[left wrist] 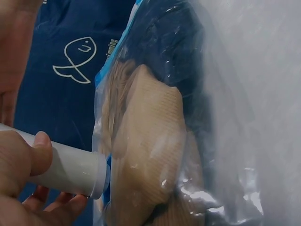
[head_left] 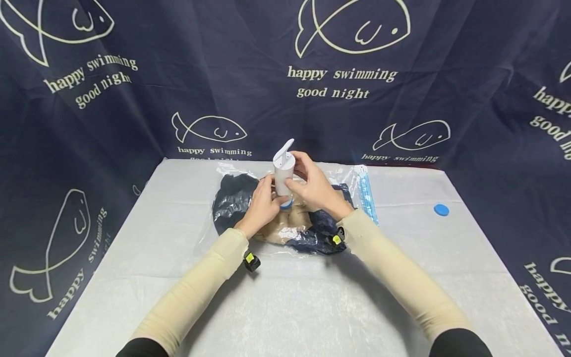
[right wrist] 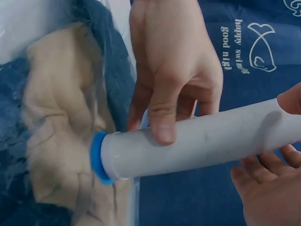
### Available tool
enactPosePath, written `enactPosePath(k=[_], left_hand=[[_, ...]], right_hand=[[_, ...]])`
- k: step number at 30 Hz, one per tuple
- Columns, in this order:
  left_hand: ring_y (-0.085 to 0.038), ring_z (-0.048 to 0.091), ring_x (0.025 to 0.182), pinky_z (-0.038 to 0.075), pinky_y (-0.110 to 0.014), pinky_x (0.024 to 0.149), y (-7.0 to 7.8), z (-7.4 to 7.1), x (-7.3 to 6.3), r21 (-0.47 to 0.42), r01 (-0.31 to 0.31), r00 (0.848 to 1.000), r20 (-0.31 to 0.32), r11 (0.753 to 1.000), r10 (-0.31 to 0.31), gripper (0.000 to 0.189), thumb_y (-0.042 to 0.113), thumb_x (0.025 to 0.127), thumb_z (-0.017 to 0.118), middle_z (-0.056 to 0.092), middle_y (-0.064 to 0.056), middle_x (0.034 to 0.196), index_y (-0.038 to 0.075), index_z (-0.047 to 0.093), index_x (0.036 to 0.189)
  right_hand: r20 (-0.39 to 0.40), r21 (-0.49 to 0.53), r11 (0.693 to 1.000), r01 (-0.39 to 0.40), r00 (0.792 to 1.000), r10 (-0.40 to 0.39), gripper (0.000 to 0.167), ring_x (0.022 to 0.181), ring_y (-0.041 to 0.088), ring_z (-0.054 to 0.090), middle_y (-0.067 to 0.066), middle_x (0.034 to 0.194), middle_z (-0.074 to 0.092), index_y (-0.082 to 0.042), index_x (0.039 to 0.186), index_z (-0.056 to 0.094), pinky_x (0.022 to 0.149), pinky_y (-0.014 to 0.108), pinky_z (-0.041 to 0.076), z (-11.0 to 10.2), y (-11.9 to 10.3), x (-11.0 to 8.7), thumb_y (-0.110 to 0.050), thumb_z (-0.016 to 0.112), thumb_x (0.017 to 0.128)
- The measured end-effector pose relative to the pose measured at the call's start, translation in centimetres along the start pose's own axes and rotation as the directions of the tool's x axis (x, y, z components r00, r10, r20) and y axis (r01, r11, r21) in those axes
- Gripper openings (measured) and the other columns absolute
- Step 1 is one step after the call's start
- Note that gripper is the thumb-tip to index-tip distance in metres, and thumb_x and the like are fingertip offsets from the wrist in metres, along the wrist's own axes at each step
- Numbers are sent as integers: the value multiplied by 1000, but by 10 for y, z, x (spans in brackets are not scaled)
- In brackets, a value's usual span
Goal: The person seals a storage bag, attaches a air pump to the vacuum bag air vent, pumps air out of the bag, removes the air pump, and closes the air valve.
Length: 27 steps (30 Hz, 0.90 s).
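A white cylindrical air pump (head_left: 284,181) stands nearly upright over a clear vacuum storage bag (head_left: 243,240), a slanted white piece rising from its top. Its lower end sits at the bag's blue valve (right wrist: 98,157). My left hand (head_left: 260,206) grips the pump low down, with the thumb (right wrist: 163,125) along its near side in the right wrist view. Higher up, my right hand (head_left: 312,183) holds the pump between thumb and fingers. Inside the bag lie folded beige ribbed cloth (left wrist: 148,136) and dark navy cloth (head_left: 234,198).
A round blue cap (head_left: 441,209) lies on the white-covered table (head_left: 401,258) to the right. Along the bag's right edge runs a blue zip strip (head_left: 367,193). Navy curtain (head_left: 267,59) with fish drawings hangs behind and at both sides.
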<state>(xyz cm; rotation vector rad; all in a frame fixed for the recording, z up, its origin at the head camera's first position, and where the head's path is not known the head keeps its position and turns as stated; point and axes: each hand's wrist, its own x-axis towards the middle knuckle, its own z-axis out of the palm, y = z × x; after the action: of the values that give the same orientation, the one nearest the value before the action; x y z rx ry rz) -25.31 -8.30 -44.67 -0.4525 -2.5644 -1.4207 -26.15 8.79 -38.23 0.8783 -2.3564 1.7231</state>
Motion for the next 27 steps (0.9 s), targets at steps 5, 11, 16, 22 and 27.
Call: enactPosePath(k=[5, 11, 16, 22, 27], left_hand=[[-34, 61, 121, 56, -39, 103, 0, -1, 0, 7, 13, 1000, 15, 1000, -13, 52, 5, 91, 76, 54, -22, 131, 1, 51, 136], [-36, 58, 125, 53, -46, 105, 1, 3, -2, 46, 36, 999, 25, 998, -37, 60, 10, 89, 76, 52, -22, 136, 2, 46, 141], [-37, 58, 123, 52, -47, 104, 3, 8, -4, 46, 38, 998, -49, 998, -35, 75, 17, 85, 82, 50, -23, 138, 1, 40, 145], [-34, 57, 117, 53, -45, 100, 5, 13, -7, 51, 64, 991, -120, 997, -57, 79, 22, 83, 85, 50, -22, 130, 1, 38, 142], [-33, 55, 111, 52, -45, 97, 5, 15, -7, 39, 81, 985, -157, 996, -74, 74, 19, 85, 84, 52, -19, 123, 0, 37, 138]], right_hand=[[30, -21, 999, 31, 999, -30, 57, 130, 39, 60, 27, 136, 60, 8, 144, 43, 114, 45, 47, 3, -2, 3, 5, 66, 92], [-4, -98, 995, -5, 1000, 4, 53, 127, 36, 64, 24, 132, 63, 5, 141, 48, 110, 41, 52, 4, -1, 0, -1, 71, 94], [-39, -125, 992, -22, 999, 18, 53, 121, 34, 67, 21, 128, 64, 2, 137, 50, 105, 39, 55, 3, -1, 1, -4, 76, 91], [-50, -139, 990, -30, 998, 23, 52, 113, 31, 70, 18, 122, 67, -1, 131, 54, 101, 38, 57, 6, -4, 4, -8, 81, 87], [-76, -156, 987, -31, 997, 19, 52, 108, 28, 71, 15, 117, 69, -3, 127, 55, 98, 36, 58, 8, -4, 5, -13, 85, 85]])
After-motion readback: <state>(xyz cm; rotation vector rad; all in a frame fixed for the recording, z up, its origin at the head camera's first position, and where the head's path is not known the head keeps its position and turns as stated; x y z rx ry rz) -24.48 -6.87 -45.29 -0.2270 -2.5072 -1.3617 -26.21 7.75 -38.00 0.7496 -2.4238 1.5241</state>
